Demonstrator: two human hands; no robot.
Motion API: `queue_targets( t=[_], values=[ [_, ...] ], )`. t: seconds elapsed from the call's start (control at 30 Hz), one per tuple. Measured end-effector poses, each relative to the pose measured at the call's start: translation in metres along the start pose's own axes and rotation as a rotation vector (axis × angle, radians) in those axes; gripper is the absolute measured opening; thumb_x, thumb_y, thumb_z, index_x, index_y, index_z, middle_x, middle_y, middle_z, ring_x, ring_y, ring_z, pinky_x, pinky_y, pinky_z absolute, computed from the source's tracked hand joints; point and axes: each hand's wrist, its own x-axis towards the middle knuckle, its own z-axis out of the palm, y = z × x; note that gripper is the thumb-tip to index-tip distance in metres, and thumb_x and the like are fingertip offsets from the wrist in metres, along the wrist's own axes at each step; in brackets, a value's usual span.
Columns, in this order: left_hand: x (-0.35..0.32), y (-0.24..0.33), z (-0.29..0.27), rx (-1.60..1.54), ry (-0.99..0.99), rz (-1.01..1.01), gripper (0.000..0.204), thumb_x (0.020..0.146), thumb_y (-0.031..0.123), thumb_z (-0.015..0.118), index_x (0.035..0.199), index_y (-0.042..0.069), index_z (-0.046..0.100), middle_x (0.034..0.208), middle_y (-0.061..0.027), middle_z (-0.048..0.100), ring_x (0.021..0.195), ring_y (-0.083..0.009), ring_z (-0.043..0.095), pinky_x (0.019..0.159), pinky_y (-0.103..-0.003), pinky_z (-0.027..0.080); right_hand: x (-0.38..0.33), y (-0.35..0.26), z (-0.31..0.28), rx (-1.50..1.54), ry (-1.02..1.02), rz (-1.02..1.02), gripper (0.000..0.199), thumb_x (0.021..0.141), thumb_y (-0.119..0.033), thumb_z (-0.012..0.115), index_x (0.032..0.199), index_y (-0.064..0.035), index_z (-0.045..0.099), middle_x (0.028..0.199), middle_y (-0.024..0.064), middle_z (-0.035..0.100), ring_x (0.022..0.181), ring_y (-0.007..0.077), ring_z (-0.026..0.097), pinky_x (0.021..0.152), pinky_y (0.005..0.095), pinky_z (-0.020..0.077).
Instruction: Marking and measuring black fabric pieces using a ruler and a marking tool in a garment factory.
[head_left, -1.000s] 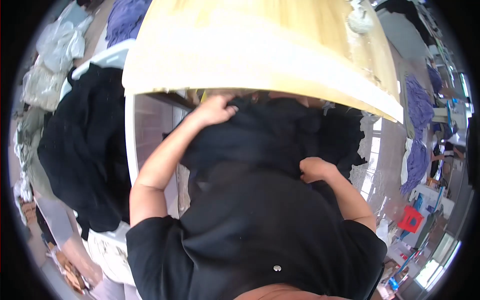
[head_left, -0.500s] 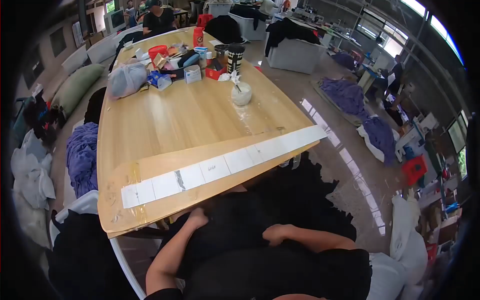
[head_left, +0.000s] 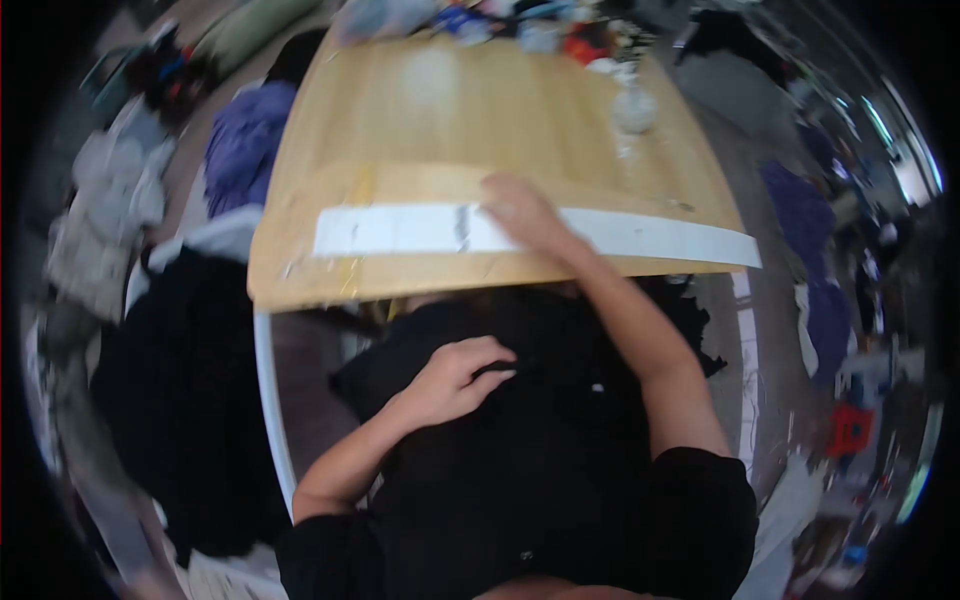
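My left hand (head_left: 455, 380) is over the black cloth (head_left: 560, 350) on my lap, its fingers curved and the thumb apart from them, with nothing visible in the gap. My right hand (head_left: 528, 218) reaches across the front of the table, over a long white marked strip (head_left: 660, 235). It is smeared by motion, so its fingers cannot be read, nor whether it touches the strip. The strip lies on a tan board (head_left: 430, 270) with clear yellowish tape near its left end, along the front edge of the wooden table (head_left: 430, 110).
A white tub (head_left: 266, 370) heaped with black fabric (head_left: 180, 400) stands at my left. Purple fabric (head_left: 245, 150) lies behind it. On the table are a white container (head_left: 633, 108) and mixed small goods at the far end. A red stool (head_left: 850, 430) stands at the right.
The view has tipped down and shifted left. My right hand has left the black cloth on my lap and gone up over the white strip. My left hand has opened from a closed grip.
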Motion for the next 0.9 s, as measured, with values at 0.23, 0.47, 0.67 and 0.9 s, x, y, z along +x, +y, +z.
queue_targets(
  t=[0.23,0.47,0.67,0.9],
  values=[
    [-0.045,-0.031,0.013,-0.166,0.084,-0.109,0.019,0.083,0.013,0.064,0.095,-0.001,0.062,0.085,-0.0156,0.063,0.076,-0.0323,0.063,0.066,-0.037,0.05,0.03,0.047,0.064,-0.269,-0.13,-0.059,0.046,0.084,-0.032,0.06,0.12,-0.0043,0.055,0.127,0.0184,0.049,0.12,0.0348,0.041,0.104,0.0434,0.0279],
    [-0.03,-0.038,0.015,-0.162,-0.027,-0.122,0.022,0.084,0.017,0.066,0.095,-0.002,0.064,0.087,-0.0155,0.066,0.081,-0.0291,0.065,0.07,-0.033,0.051,0.035,0.039,0.06,-0.325,-0.099,0.024,0.048,0.082,-0.034,0.062,0.122,-0.0085,0.056,0.13,0.0159,0.047,0.123,0.0342,0.039,0.105,0.0453,0.0255],
    [-0.029,-0.049,0.027,-0.201,-0.027,-0.213,0.024,0.084,0.019,0.067,0.098,-0.001,0.065,0.089,-0.0156,0.067,0.073,-0.0221,0.066,0.066,-0.029,0.051,0.02,0.045,0.079,-0.312,-0.103,-0.002,0.052,0.079,-0.043,0.062,0.12,-0.012,0.059,0.13,0.0167,0.047,0.123,0.0342,0.038,0.103,0.0488,0.0236],
    [-0.018,-0.021,-0.004,-0.159,0.299,-0.24,0.018,0.085,0.01,0.065,0.098,-0.003,0.064,0.081,-0.0054,0.065,0.072,-0.0078,0.056,0.065,-0.022,0.046,0.007,-0.03,0.03,0.228,-0.08,-0.102,0.044,0.086,-0.029,0.063,0.121,-0.0036,0.055,0.124,0.0153,0.052,0.12,0.0272,0.045,0.101,0.0374,0.0347]
  ],
)
